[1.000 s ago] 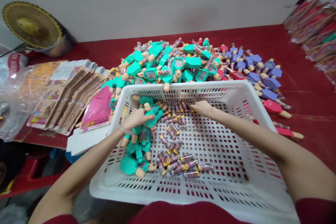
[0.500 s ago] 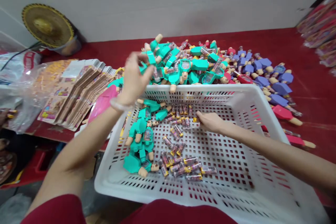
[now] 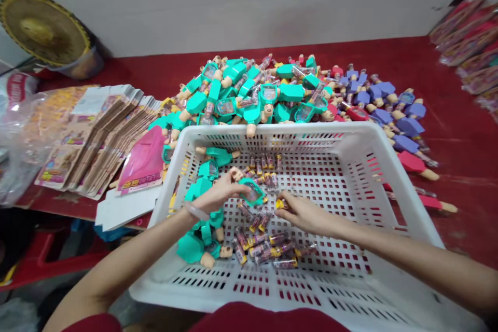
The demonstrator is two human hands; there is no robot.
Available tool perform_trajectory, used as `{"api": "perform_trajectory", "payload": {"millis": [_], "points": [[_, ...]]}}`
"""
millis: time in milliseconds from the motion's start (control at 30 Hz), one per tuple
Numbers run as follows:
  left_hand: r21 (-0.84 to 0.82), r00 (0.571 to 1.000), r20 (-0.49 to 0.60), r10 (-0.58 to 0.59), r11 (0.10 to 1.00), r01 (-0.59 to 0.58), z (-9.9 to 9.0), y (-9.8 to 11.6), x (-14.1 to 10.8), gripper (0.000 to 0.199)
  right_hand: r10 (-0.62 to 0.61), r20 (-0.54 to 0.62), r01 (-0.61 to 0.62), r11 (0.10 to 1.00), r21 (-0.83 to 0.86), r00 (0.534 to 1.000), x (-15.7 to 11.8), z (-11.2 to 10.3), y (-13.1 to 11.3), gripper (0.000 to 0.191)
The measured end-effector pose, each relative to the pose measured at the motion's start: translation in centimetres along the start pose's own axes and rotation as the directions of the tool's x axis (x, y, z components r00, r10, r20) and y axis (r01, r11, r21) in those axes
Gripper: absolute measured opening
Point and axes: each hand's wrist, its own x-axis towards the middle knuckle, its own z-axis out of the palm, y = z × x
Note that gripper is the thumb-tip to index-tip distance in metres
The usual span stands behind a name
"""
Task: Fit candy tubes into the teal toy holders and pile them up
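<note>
My left hand [image 3: 218, 193] pinches a teal plastic toy [image 3: 252, 192] between fingers and thumb, inside the white perforated crate [image 3: 272, 132]. My right hand [image 3: 305, 214] has its fingertips bunched at a yellow-capped clear tube [image 3: 280, 204], though I can't tell if it's gripped. The crate's far rim stands between my hands and the teal heap [image 3: 249, 93] on the red table [image 3: 467, 192], with printed cards [image 3: 105, 140] stacked beyond the crate's left corner.

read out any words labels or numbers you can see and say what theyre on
Nothing here can be read for certain.
Glossy pink card: yellow lettering along its lower edge, too blurred to read.
White plastic bag with red oval label: label lettering too blurred to read.
Stacked printed cardboard cards: print too small to read.
Pink printed packs: print too blurred to read.
</note>
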Motion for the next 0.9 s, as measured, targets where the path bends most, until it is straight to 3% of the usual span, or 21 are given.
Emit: {"api": "perform_trajectory", "payload": {"millis": [133, 200, 300, 400, 533, 600, 667, 767, 833, 900], "points": [[-0.283, 0.998, 0.042, -0.035, 0.958, 0.046, 2.3, -1.1, -2.4, 0.030, -0.098, -0.066, 0.099, 0.995, 0.012, 0.993, 0.6, 0.8, -1.0, 0.029], [-0.327, 0.999, 0.032, -0.022, 0.945, 0.031, 2.5, -1.3, -2.7, 0.031, -0.133, -0.125, 0.131, 0.991, -0.031, 0.983, 0.8, 0.9, -1.0, 0.030], [-0.179, 0.998, 0.063, 0.012, 0.984, -0.001, 1.6, -1.1, -2.6, 0.036, -0.187, -0.142, 0.163, 0.974, -0.159, 0.972, 0.5, 1.1, -0.7, 0.031], [0.080, 0.989, 0.143, 0.040, 0.995, -0.052, 0.2, -1.0, -2.6, 0.042, -0.204, -0.062, 0.183, 0.953, -0.241, 0.977, -0.1, 1.5, -0.6, 0.031], [0.435, 0.965, 0.260, 0.040, 0.887, -0.154, -0.9, -1.5, -2.7, 0.045, -0.186, 0.019, 0.185, 0.956, -0.228, 0.982, -0.4, 1.7, -0.7, 0.029], [0.497, 0.955, 0.295, 0.033, 0.848, -0.183, -0.9, -1.7, -2.9, 0.045, -0.201, 0.000, 0.195, 0.948, -0.252, 0.980, -0.4, 1.4, -0.7, 0.030], [0.461, 0.937, 0.349, 0.019, 0.867, -0.190, -0.6, -1.6, -3.0, 0.041, -0.244, -0.004, 0.233, 0.928, -0.292, 0.970, -0.4, 1.0, -0.6, 0.029], [0.354, 0.857, 0.494, -0.144, 0.934, -0.047, 0.0, -1.5, -3.2, 0.037, -0.345, 0.047, 0.339, 0.874, -0.348, 0.938, -0.5, 0.5, -0.5, 0.030], [0.271, 0.772, 0.561, -0.299, 0.948, 0.170, 0.3, -1.7, -3.2, 0.040, -0.393, 0.068, 0.388, 0.839, -0.380, 0.917, -0.8, 0.5, -0.5, 0.033], [0.166, 0.696, 0.607, -0.382, 0.918, 0.359, 0.5, -2.1, -3.2, 0.048, -0.402, 0.064, 0.391, 0.824, -0.410, 0.914, -1.1, 0.5, -0.5, 0.035]]}}
